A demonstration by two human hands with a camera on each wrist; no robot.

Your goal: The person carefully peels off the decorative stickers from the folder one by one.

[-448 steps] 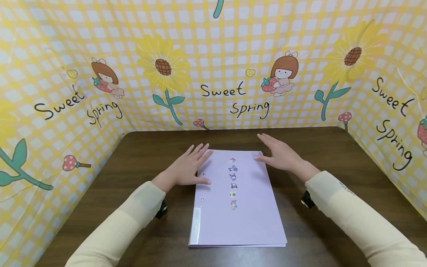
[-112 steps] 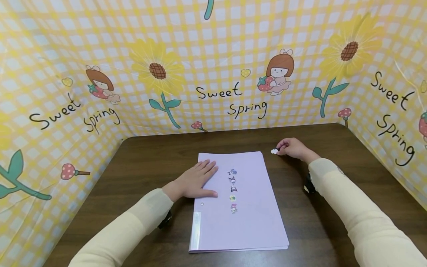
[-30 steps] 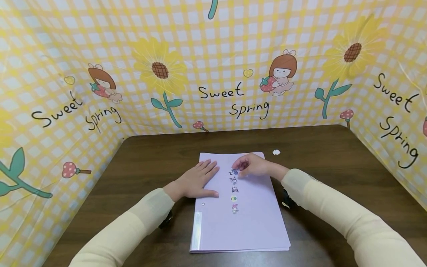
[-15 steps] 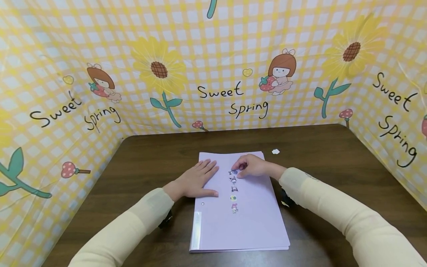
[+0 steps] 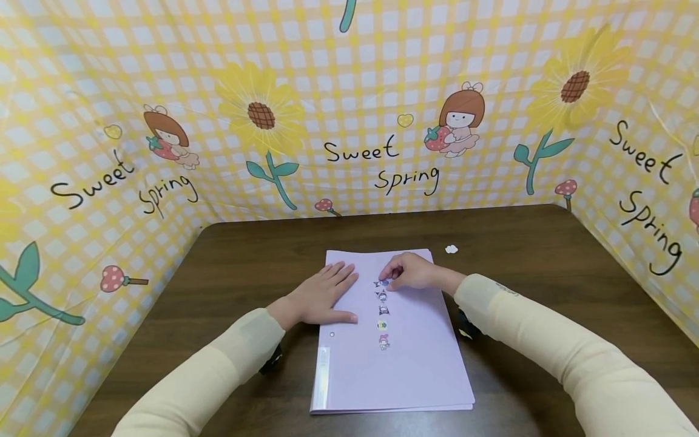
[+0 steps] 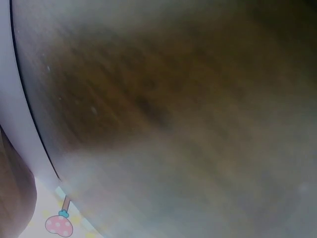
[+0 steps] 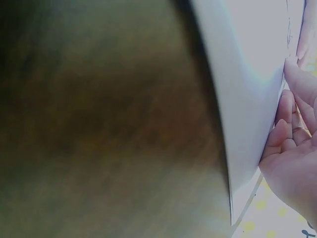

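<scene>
A lilac folder [image 5: 404, 376] lies on the table, with a column of several small cartoon stickers down its cover. My left hand [image 5: 326, 295] rests flat on the folder's left side, fingers spread. At the top of the column, the thumb and index finger of my right hand [image 5: 412, 271] pinch at a blue character sticker [image 5: 384, 283], which they partly cover. Below it come two dark-eared character stickers [image 5: 382, 296], a yellow-green one [image 5: 382, 325] and a pink-hooded one [image 5: 384, 342]. In the right wrist view, the curled fingers of my right hand [image 7: 292, 144] are at the folder surface.
A small white cloud-shaped sticker [image 5: 451, 249] lies on the brown wooden table [image 5: 262, 243], beyond the folder's far right corner. Yellow checked cloth [image 5: 349, 91] encloses the back and sides. A clear label strip [image 5: 323, 379] runs along the folder's lower left edge.
The topmost pink sticker has left the folder; a white piece was laid on the table at the right. My right hand then came back to the blue sticker and has barely moved over the last second.
</scene>
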